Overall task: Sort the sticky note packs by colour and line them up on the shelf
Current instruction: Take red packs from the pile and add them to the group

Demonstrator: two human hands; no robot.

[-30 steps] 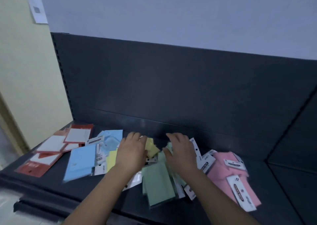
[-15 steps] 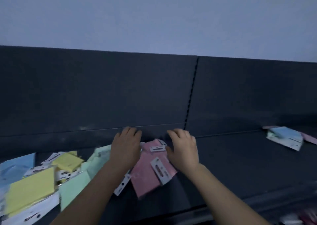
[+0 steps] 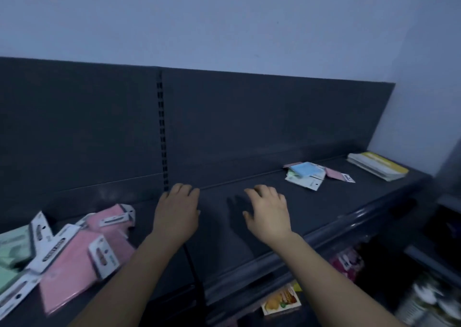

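Pink sticky note packs (image 3: 72,259) lie in a loose heap at the lower left of the dark shelf (image 3: 311,207), with green packs (image 3: 15,247) at the left edge. A small mixed pile with a blue pack (image 3: 303,170) on top sits far right, a pink pack (image 3: 335,173) beside it. My left hand (image 3: 177,212) hovers palm down over bare shelf near the slotted upright, fingers relaxed, holding nothing. My right hand (image 3: 267,212) is spread palm down over the shelf a little to the right, also holding nothing.
A stack of yellow-edged booklets (image 3: 376,165) lies at the shelf's far right end. The dark back panel (image 3: 249,117) rises behind. Below the rounded front lip, packaged goods (image 3: 282,299) fill a lower shelf.
The view and both hands have swung right along the shelf. The hands left the pink packs, which now lie to the left, and hover over bare shelf.
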